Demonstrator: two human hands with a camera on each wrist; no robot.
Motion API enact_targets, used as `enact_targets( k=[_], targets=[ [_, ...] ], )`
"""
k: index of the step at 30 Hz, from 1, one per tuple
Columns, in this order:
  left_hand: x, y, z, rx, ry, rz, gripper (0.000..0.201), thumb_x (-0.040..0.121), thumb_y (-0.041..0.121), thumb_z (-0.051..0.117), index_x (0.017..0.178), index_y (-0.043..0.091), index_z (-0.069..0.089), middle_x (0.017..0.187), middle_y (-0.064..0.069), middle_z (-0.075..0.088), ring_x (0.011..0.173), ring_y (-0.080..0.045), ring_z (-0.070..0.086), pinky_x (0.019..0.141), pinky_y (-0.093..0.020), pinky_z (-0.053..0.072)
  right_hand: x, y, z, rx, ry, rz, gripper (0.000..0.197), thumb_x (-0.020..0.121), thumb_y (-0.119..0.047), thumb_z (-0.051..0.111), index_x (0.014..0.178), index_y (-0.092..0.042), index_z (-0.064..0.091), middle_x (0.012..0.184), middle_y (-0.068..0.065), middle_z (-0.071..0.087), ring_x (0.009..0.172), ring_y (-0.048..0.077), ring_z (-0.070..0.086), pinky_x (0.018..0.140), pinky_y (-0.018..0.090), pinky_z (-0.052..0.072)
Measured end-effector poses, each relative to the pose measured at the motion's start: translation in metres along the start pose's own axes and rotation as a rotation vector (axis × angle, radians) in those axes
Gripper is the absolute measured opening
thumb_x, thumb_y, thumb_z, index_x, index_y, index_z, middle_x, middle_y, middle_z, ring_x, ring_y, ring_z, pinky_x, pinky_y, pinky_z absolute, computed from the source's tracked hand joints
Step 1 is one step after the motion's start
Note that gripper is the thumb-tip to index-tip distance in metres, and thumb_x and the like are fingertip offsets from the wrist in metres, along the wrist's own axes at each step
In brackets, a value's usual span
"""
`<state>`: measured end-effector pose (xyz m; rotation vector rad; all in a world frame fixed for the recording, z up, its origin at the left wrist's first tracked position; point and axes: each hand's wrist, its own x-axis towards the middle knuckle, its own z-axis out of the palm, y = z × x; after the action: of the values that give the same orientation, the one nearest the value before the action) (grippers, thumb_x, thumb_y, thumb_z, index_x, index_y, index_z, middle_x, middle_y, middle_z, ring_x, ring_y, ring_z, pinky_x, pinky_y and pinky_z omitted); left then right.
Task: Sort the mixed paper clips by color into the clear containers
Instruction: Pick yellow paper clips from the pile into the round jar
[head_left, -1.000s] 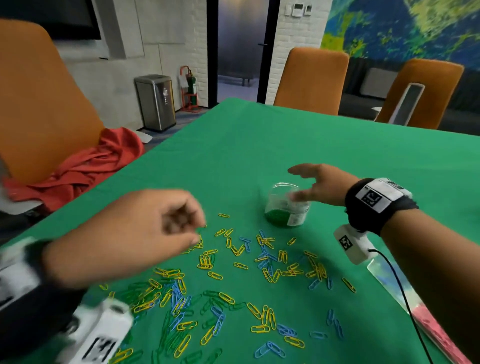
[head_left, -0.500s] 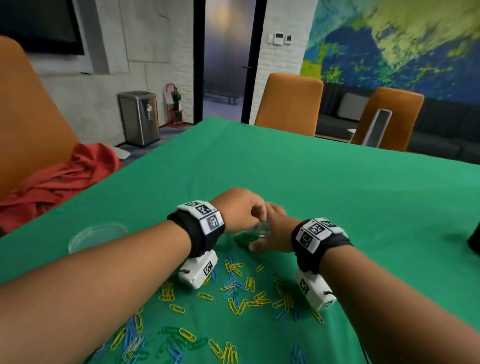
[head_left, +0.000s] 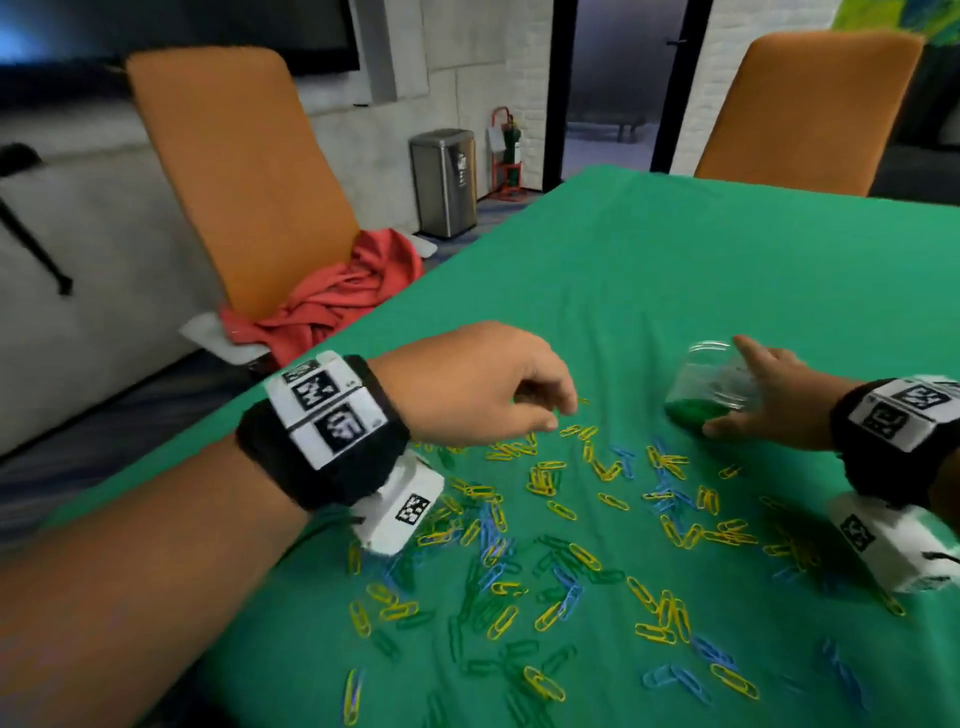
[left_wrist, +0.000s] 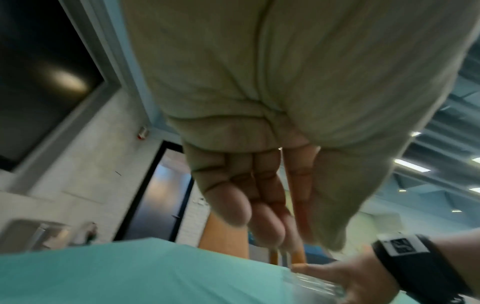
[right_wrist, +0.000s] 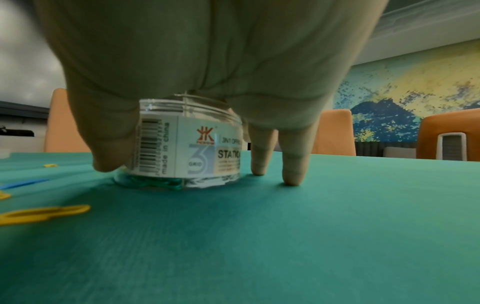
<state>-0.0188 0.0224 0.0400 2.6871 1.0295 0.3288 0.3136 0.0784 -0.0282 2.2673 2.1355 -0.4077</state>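
Observation:
Yellow, blue and green paper clips (head_left: 571, 545) lie scattered on the green table cloth (head_left: 727, 270). A clear jar (head_left: 691, 384) with a label (right_wrist: 187, 144) stands beyond them, green clips (right_wrist: 155, 182) in its bottom. My right hand (head_left: 753, 400) grips the jar, thumb on its near side, and two fingertips (right_wrist: 291, 179) touch the cloth beside it. My left hand (head_left: 558, 415) hovers left of the jar over the far edge of the clips. Its fingers (left_wrist: 259, 222) hang relaxed with nothing seen in them.
The table's left edge (head_left: 291, 374) runs close to my left forearm. An orange chair (head_left: 244, 171) with a red cloth (head_left: 327, 301) stands beside it. A second orange chair (head_left: 800, 109) is at the far side, and a steel bin (head_left: 444, 182) is on the floor.
Half a second ago both hands met at the jar. My left hand has since drawn back to the left, away from it. The right hand still holds the jar.

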Motion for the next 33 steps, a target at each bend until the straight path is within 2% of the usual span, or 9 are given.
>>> enact_targets(
  k=[6,9,14,16,19,22,25,30,33],
  targets=[
    [-0.126,-0.043,-0.014,0.164,-0.155,-0.501,0.006,0.083,0.027,0.075,0.086,0.029,0.071,0.078,0.017,0.066,0.071,0.006,0.059,0.08,-0.027,0.052,0.0,-0.008,0.003,-0.085,0.04,0.055,0.125,0.063,-0.061,0.079,0.155,-0.019,0.005,0.154,0.022,0.026,0.138,0.04,0.034,0.112,0.049,0.031],
    [-0.14,-0.044,-0.004,0.184,-0.281,-0.56,0.013,0.084,0.029,0.072,0.097,0.029,0.072,0.075,0.018,0.064,0.064,0.01,0.053,0.068,-0.012,0.044,-0.009,-0.017,-0.001,-0.104,0.025,0.075,0.133,0.051,-0.072,0.072,0.155,-0.021,0.006,0.151,0.023,0.029,0.135,0.042,0.038,0.111,0.052,0.034],
    [-0.137,-0.034,0.007,0.184,-0.272,-0.477,0.02,0.082,0.033,0.073,0.102,0.03,0.07,0.087,0.016,0.069,0.077,-0.004,0.06,0.071,-0.022,0.046,-0.033,-0.026,-0.022,-0.217,0.181,0.038,0.147,0.039,-0.089,0.062,0.152,-0.028,-0.009,0.162,0.004,0.008,0.147,0.034,0.017,0.111,0.069,0.018],
    [-0.14,-0.021,0.014,0.147,-0.299,-0.406,0.02,0.08,0.035,0.074,0.1,0.033,0.07,0.085,0.015,0.068,0.076,-0.004,0.06,0.07,-0.022,0.047,-0.054,-0.032,-0.036,-0.297,0.391,-0.066,0.133,0.044,-0.093,0.054,0.151,-0.03,0.009,0.158,0.008,0.018,0.144,0.037,0.018,0.109,0.071,0.018],
    [-0.143,0.007,0.023,0.031,-0.36,-0.269,0.021,0.08,0.038,0.075,0.1,0.037,0.071,0.085,0.016,0.066,0.075,-0.001,0.061,0.071,-0.025,0.051,-0.111,-0.06,-0.037,-0.398,0.556,-0.24,0.07,0.065,-0.076,0.058,0.121,-0.034,0.053,0.133,0.008,0.049,0.126,0.037,0.041,0.104,0.061,0.032],
    [-0.137,0.035,0.032,0.026,-0.399,-0.127,0.025,0.08,0.046,0.074,0.104,0.042,0.07,0.089,0.015,0.064,0.079,-0.002,0.061,0.072,-0.027,0.051,-0.179,-0.104,-0.014,-0.368,0.252,-0.327,0.025,0.076,-0.062,0.06,0.083,-0.037,0.061,0.093,-0.015,0.064,0.091,0.017,0.062,0.085,0.038,0.048],
    [-0.131,0.052,0.042,0.062,-0.432,-0.021,0.04,0.076,0.051,0.076,0.114,0.044,0.067,0.093,0.013,0.062,0.087,-0.007,0.061,0.076,-0.031,0.052,-0.218,-0.136,0.02,-0.259,-0.177,-0.376,0.022,0.081,-0.054,0.059,0.084,-0.032,0.059,0.077,-0.015,0.065,0.073,0.006,0.063,0.07,0.032,0.055],
    [-0.14,0.057,0.056,0.138,-0.387,0.011,0.056,0.075,0.055,0.075,0.127,0.043,0.057,0.098,0.011,0.064,0.093,-0.015,0.06,0.078,-0.035,0.053,-0.228,-0.166,0.052,-0.287,-0.132,-0.417,0.017,0.087,-0.037,0.054,0.097,-0.026,0.06,0.087,-0.004,0.067,0.082,0.023,0.064,0.071,0.035,0.055],
    [-0.145,0.061,0.058,0.146,-0.35,0.002,0.044,0.079,0.051,0.073,0.121,0.041,0.062,0.097,0.009,0.063,0.093,-0.016,0.06,0.078,-0.033,0.052,-0.231,-0.18,0.057,-0.303,-0.099,-0.394,0.027,0.087,-0.049,0.058,0.093,-0.023,0.062,0.085,-0.002,0.063,0.08,0.024,0.059,0.068,0.028,0.049]
  ],
)
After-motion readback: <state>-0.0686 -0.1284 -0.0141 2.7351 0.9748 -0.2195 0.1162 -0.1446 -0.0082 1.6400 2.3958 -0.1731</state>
